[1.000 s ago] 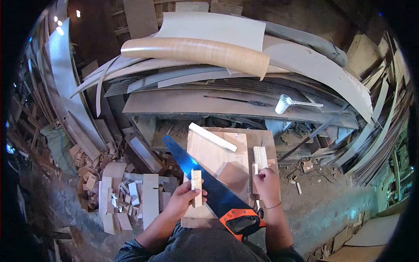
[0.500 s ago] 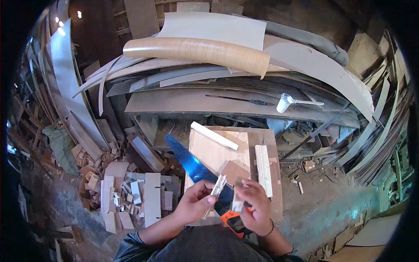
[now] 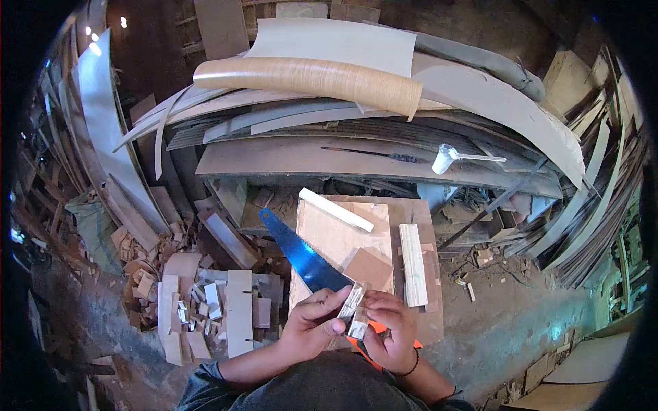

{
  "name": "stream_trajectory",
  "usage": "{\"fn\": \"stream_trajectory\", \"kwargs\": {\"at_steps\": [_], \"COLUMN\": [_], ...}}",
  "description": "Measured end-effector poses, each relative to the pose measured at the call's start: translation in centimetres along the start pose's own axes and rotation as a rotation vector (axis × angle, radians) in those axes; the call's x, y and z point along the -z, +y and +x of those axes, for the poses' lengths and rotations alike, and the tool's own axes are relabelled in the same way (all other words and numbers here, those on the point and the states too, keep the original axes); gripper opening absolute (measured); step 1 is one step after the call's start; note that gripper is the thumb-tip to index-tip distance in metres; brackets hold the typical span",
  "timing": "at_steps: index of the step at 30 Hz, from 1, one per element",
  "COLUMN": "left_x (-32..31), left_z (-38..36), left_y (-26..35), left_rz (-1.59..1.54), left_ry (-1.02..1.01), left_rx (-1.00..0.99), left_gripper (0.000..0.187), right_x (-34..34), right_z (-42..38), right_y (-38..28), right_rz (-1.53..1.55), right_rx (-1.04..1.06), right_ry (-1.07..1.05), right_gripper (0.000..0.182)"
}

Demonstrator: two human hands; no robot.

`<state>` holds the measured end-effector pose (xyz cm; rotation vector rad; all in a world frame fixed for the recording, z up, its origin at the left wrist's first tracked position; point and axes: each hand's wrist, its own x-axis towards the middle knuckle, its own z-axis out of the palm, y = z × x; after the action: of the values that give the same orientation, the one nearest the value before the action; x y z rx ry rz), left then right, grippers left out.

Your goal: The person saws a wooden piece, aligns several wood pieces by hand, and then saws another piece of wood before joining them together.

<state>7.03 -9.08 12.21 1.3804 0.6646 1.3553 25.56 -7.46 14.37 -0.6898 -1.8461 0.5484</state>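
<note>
Between the fingers and thumb of my left hand (image 3: 310, 329) is a small wood block (image 3: 352, 300) with a rough, pale face. My right hand (image 3: 396, 335) grips a second small wood block (image 3: 358, 324). The two blocks sit side by side, close against each other, low over the work surface. Beneath my hands lies a handsaw (image 3: 305, 257) with a blue blade; its orange handle is mostly covered by my right hand. A brown square of board (image 3: 369, 266) rests just beyond my fingers on a pale plywood panel (image 3: 317, 229).
One wood strip (image 3: 336, 209) crosses the panel's far end, another strip (image 3: 412, 264) lies along its right side. Offcuts (image 3: 203, 309) are heaped at left. Behind, a bench (image 3: 274, 159) carries a white cup (image 3: 445, 159) with a stick, under stacked sheets and a rolled veneer (image 3: 308, 79).
My right hand has moved left and brought its wood block up against the one in my left hand. The left block has turned slightly; the saw and strips stay put.
</note>
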Motion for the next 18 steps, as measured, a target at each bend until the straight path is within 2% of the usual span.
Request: {"fn": "stream_trajectory", "kwargs": {"at_steps": [4, 7, 10, 13, 18], "left_x": [0.5, 0.7, 0.7, 0.8, 0.9], "left_z": [0.0, 0.6, 0.8, 0.9, 0.8], "left_y": [0.5, 2.1, 3.0, 3.9, 3.3], "left_rz": [0.092, 0.387, 0.597, 0.697, 0.65], "left_ry": [-0.017, -0.077, -0.101, -0.123, -0.111], "left_rx": [0.005, -0.099, -0.09, -0.085, -0.036], "left_gripper": [0.067, 0.079, 0.087, 0.089, 0.087], "right_x": [-0.5, -0.8, -1.1, -1.5, -1.9], "right_z": [-0.1, -0.4, -0.5, -0.9, -1.2], "right_y": [0.0, 0.2, 0.2, 0.6, 0.8], "right_rz": [0.015, 0.001, 0.0, 0.0, -0.044], "right_rx": [-0.002, -0.009, -0.012, -0.019, -0.061], "right_ry": [0.03, 0.034, 0.03, 0.034, 0.022], "right_gripper": [0.046, 0.046, 0.046, 0.047, 0.048]}}
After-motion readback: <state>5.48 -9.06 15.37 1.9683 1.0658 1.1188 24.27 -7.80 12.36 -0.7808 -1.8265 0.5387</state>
